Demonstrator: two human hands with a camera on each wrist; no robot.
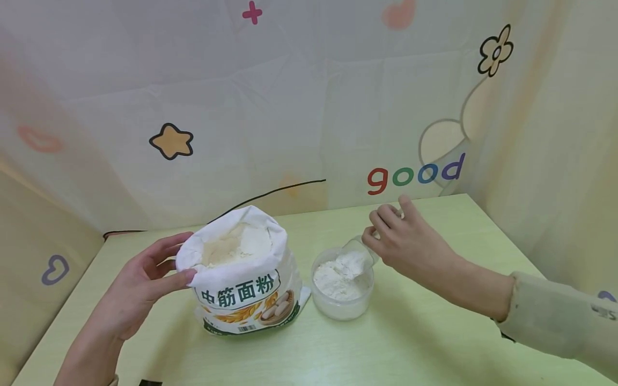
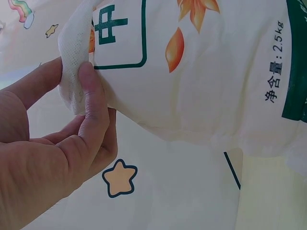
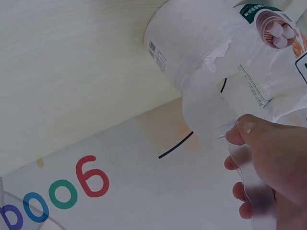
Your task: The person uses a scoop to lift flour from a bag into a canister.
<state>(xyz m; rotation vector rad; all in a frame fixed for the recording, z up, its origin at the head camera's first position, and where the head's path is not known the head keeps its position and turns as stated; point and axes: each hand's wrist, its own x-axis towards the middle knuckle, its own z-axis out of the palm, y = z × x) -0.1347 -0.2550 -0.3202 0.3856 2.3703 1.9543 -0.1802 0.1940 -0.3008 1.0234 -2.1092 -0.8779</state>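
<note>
A white flour bag [image 1: 238,292] with its rim rolled outward stands on the table, pale flour [image 1: 255,244] showing inside. My left hand [image 1: 137,281] holds the left side of that rim; the left wrist view shows the folded edge [image 2: 73,72] between thumb and fingers. To the bag's right stands a round clear tub [image 1: 340,310] with white flour heaped in it. My right hand [image 1: 410,238] grips the handle of a clear plastic scoop [image 3: 204,112]. In the head view the scoop tilts down over the tub, flour at its mouth touching the heap.
The pale green table [image 1: 420,343] ends at a printed cloth backdrop [image 1: 270,118] behind and at both sides. Bag and tub stand close together. A small black object [image 1: 151,383] shows at the front edge.
</note>
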